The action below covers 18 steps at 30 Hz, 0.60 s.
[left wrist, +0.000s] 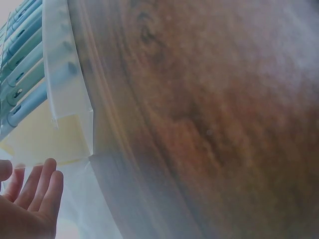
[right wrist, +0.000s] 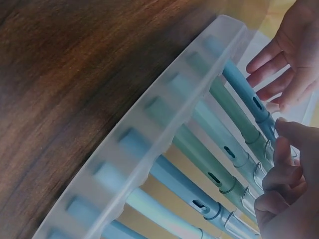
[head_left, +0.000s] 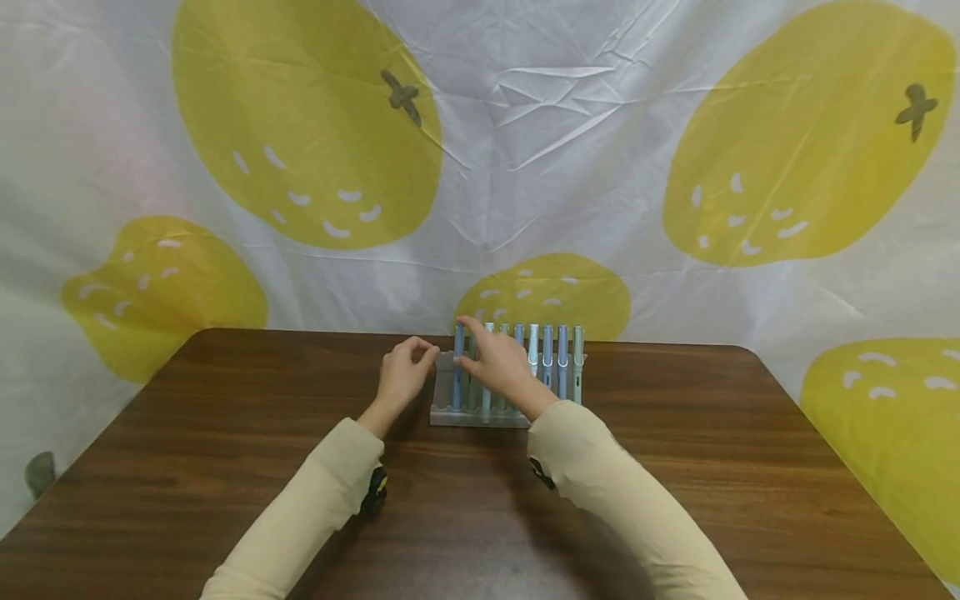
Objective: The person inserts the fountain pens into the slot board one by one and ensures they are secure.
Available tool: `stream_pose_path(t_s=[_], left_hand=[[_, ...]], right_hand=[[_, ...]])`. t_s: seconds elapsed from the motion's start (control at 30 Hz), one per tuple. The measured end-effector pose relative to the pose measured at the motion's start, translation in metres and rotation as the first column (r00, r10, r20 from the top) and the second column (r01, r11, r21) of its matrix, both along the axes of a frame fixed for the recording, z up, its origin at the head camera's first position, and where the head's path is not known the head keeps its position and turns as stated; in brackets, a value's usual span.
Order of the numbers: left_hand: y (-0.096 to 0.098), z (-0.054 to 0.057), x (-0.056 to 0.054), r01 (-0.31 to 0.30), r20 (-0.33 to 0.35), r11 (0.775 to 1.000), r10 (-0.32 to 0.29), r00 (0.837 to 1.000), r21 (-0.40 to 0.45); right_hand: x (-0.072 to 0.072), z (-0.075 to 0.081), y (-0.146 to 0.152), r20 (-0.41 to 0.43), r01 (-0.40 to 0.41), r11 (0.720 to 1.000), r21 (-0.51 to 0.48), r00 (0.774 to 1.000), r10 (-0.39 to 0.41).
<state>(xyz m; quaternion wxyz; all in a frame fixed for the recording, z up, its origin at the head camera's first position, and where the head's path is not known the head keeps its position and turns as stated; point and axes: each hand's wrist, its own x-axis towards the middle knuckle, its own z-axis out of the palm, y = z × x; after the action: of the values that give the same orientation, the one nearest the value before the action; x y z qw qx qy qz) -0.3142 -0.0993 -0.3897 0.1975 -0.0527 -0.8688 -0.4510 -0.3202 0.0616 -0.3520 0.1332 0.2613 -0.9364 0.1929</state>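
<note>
A clear plastic pen stand (head_left: pixel 480 419) holds a row of upright pens in blue, green and pale tones. My right hand (head_left: pixel 498 362) reaches across the front of the row and grips the blue pen (head_left: pixel 458 379) at its left end. The index finger lies at the cap's top, and the thumb is lower, near the clip. My left hand (head_left: pixel 402 371) is beside the stand's left edge, its fingertips close to the upper corner. In the right wrist view, the left fingers (right wrist: pixel 271 69) are loosely extended beside that blue pen. My right hand hides parts of several middle pens.
The stand is on a brown wood-grain table (head_left: pixel 660 475), toward its far edge. Behind hangs a white cloth (head_left: pixel 487 167) printed with large yellow fruit. A dark green rounded object (head_left: pixel 41 475) shows past the table's left edge.
</note>
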Motion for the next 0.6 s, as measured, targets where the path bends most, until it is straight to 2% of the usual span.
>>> stream_pose_path(t_s=[0.6], left_hand=[[-0.0005, -0.0001, 0.0008, 0.006, -0.007, 1.000, -0.006, 1.000, -0.001]], right_hand=[[-0.0009, 0.0004, -0.0014, 0.007, 0.017, 0.999, 0.029, 1.000, -0.018]])
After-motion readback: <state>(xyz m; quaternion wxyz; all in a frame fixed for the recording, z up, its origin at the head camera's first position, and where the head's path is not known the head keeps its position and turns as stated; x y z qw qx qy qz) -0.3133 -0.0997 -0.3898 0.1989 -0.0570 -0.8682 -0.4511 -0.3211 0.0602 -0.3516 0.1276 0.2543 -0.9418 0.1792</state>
